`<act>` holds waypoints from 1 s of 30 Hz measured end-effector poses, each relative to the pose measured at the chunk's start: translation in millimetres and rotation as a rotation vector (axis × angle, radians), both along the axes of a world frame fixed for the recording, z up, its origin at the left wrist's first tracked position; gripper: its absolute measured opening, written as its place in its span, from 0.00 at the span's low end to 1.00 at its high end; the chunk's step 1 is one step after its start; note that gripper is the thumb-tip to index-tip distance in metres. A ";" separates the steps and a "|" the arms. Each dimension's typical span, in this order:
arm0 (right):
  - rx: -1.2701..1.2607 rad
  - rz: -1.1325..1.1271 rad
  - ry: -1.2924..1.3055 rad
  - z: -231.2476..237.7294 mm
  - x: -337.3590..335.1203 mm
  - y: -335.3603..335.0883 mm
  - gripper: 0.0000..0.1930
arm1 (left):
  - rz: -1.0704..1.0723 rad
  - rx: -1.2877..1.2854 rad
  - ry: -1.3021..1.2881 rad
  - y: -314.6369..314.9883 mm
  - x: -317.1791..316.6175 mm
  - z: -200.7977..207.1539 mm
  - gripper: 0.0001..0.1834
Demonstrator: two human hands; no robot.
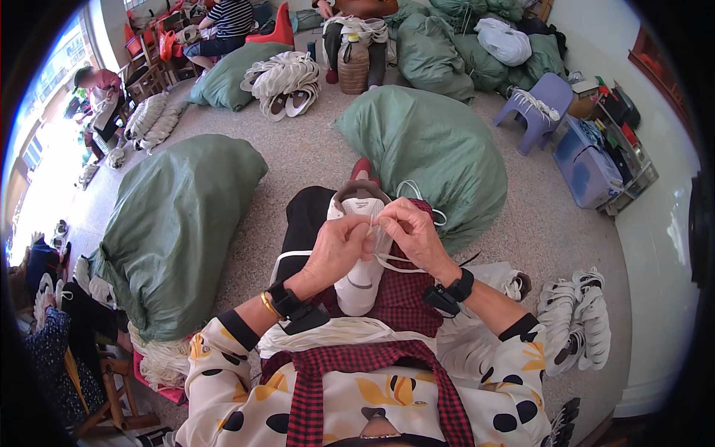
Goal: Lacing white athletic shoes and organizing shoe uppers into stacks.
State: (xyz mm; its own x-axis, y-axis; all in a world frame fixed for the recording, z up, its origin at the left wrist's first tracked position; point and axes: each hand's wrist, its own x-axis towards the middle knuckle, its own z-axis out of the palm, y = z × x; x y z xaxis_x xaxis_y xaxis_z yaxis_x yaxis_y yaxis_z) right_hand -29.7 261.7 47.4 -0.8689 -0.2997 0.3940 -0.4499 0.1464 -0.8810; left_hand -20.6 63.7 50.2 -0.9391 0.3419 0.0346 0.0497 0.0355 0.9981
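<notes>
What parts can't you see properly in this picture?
- Head view: the shoe's lace holes, covered by the left hand and right hand.
- The lace ends, too thin to follow between the fingers.
- The green sacks' contents, closed cloth.
- Far workers, cut by the top edge.

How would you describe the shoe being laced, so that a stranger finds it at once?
Start from the person's lap, covered by a red checked apron. On it lies one white shoe, toe toward the person, under the left hand and right hand, which hold its white lace. The other white shoes lie in bundles on the floor.
</notes>
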 end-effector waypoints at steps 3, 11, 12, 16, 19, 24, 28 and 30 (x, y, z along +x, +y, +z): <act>0.062 -0.022 0.048 2.0 0.5 -2.1 0.08 | -0.026 0.008 -0.014 2.4 -3.0 -4.5 0.14; 0.054 -0.014 -0.061 3.8 1.2 -4.6 0.07 | -0.078 0.017 -0.054 2.4 1.9 -8.4 0.12; 0.050 -0.016 -0.059 1.9 -0.7 -4.5 0.07 | -0.080 0.012 -0.052 1.4 1.9 -10.1 0.12; 0.117 -0.073 0.115 -0.1 -13.2 0.3 0.08 | -0.087 0.104 -0.130 -3.0 6.6 -6.2 0.13; 0.206 -0.116 0.259 -20.6 -12.7 -1.1 0.10 | -0.045 0.074 -0.056 -6.0 5.5 0.1 0.14; 0.305 -0.023 0.258 -20.7 -7.9 2.3 0.13 | 0.099 0.240 0.253 -14.4 -5.9 95.4 0.14; 0.319 -0.033 0.261 -22.3 -10.1 6.6 0.11 | 0.335 0.213 0.647 -46.6 -45.3 183.9 0.13; 0.319 -0.042 0.236 -21.3 -8.6 7.0 0.11 | 0.420 0.097 0.808 -83.7 -81.0 220.6 0.13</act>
State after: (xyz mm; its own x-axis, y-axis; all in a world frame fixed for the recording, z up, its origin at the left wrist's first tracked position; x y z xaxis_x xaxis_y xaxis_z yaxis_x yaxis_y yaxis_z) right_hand -38.4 268.7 26.0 -0.7797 -0.4050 0.4775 -0.6225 0.4186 -0.6613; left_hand -101.6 -20.1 270.7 -0.6633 -0.0609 0.7459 0.7362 0.1260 0.6649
